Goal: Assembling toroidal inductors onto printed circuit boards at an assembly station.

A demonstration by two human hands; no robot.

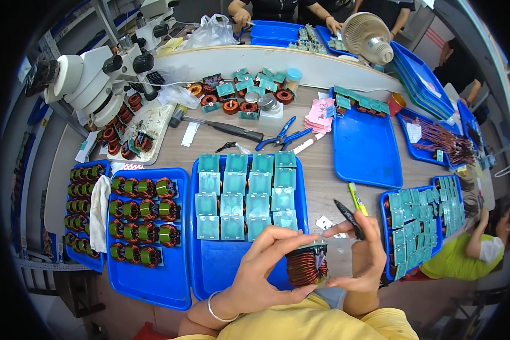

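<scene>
My left hand (255, 275) grips a copper-wound toroidal coil (302, 268) between thumb and fingers, its green board uppermost. My right hand (369, 262) holds a black pen (347, 218) among its fingers, angled up and to the left. The right thumb and a fingertip reach the coil's right side; whether both press on it I cannot tell. Just beyond my hands, a blue tray (249, 171) carries rows of coils with their green boards (232, 205) facing up.
Left are blue trays (144, 286) of coils and a white cloth (100, 212). A microscope (88, 79), a soldering iron (232, 130), blue pliers (283, 136) and loose coils lie farther back. More blue trays (368, 147) stand right; a person (464, 255) sits beyond. Other people work across the partition (255, 59).
</scene>
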